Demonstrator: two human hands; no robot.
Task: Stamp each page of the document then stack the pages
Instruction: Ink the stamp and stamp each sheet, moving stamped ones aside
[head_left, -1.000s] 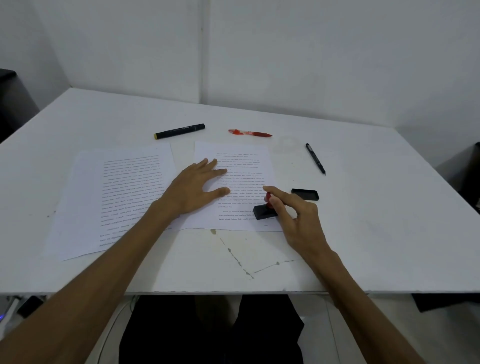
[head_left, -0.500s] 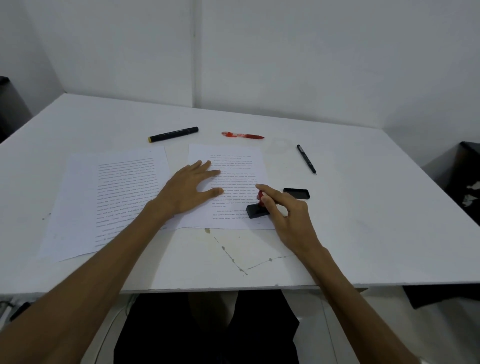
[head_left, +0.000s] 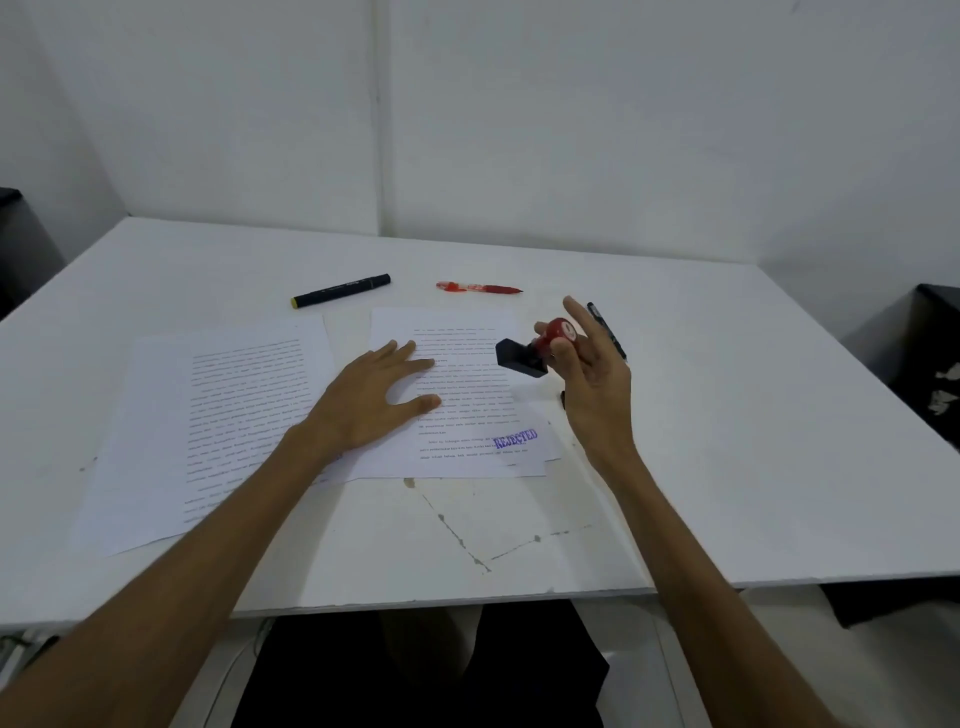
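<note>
Two printed pages lie side by side on the white table (head_left: 727, 441). My left hand (head_left: 371, 402) rests flat on the right page (head_left: 467, 395), fingers spread. That page carries a blue "REJECTED" mark (head_left: 515, 438) near its lower right corner. My right hand (head_left: 589, 374) holds the stamp (head_left: 535, 351), red knob and black base, lifted above the page's right edge and tilted sideways. The left page (head_left: 218, 426) lies partly under my left forearm; no stamp mark shows on its visible part.
A black marker (head_left: 340, 290) and a red pen (head_left: 479, 287) lie beyond the pages. A black pen (head_left: 605, 330) is partly hidden behind my right hand. A dark object (head_left: 935, 364) stands off the table's right side. Scratches mark the table near its front edge.
My right hand lifted the stamp off the right page and tilted it, uncovering a blue "REJECTED" mark. My left hand stayed flat on the page.
</note>
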